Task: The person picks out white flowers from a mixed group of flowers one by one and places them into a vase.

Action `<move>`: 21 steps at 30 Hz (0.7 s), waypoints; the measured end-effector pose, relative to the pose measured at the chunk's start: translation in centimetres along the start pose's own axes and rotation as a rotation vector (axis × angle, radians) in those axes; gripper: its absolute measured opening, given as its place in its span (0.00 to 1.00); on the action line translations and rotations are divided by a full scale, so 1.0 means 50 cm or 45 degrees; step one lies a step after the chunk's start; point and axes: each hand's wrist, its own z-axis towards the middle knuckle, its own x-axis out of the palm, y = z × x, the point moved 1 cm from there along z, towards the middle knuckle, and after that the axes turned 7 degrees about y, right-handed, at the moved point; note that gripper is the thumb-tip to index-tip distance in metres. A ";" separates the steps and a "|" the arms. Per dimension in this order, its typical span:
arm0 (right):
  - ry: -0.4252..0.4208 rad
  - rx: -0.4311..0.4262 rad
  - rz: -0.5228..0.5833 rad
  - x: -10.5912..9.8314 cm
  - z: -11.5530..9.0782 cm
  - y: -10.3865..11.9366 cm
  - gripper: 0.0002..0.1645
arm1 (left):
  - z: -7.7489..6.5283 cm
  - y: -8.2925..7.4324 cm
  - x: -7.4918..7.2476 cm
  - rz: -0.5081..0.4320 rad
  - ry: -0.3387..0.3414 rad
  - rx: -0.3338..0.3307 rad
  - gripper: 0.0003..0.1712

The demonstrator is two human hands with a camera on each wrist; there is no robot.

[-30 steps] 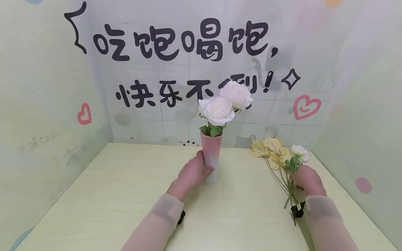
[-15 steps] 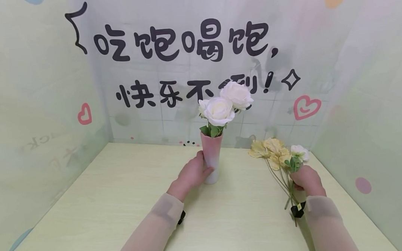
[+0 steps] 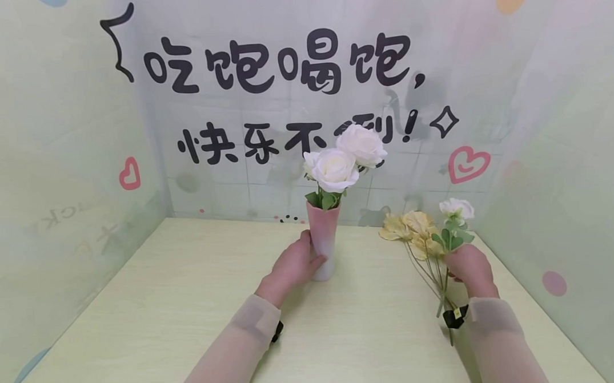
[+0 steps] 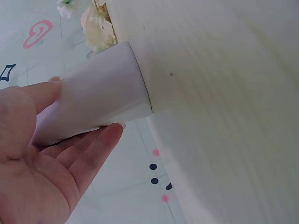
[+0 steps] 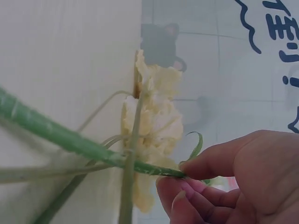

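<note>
My left hand grips the lower part of a pink-to-white vase, thumb on one side and fingers on the other. The vase stands upright on the table and holds white roses with green leaves. In the left wrist view, its pale lower half shows between thumb and fingers. Over on the right, my right hand pinches the green stem of another white rose between thumb and fingertips. Yellow flowers with thin brownish stems lie beside that hand, partly behind the green stem in the right wrist view.
The pale wood tabletop runs back to a printed back curtain with black lettering. Light green side curtains stand at left and right. A black wrist device sits under the right cuff, overlapping the stems.
My right hand has raised the white rose slightly, its bloom now higher and more upright beside the yellow flowers. The left hand and the vase have stayed in place.
</note>
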 end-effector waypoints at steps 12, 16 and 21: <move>-0.133 -0.030 0.011 -0.022 -0.014 0.036 0.24 | 0.001 0.002 0.001 0.009 0.000 -0.004 0.39; -0.214 -0.082 0.046 -0.020 -0.026 0.050 0.28 | 0.000 0.001 0.001 0.016 0.000 -0.008 0.39; -0.312 -0.145 0.059 -0.020 -0.039 0.069 0.27 | -0.001 0.000 0.001 0.014 0.001 -0.008 0.39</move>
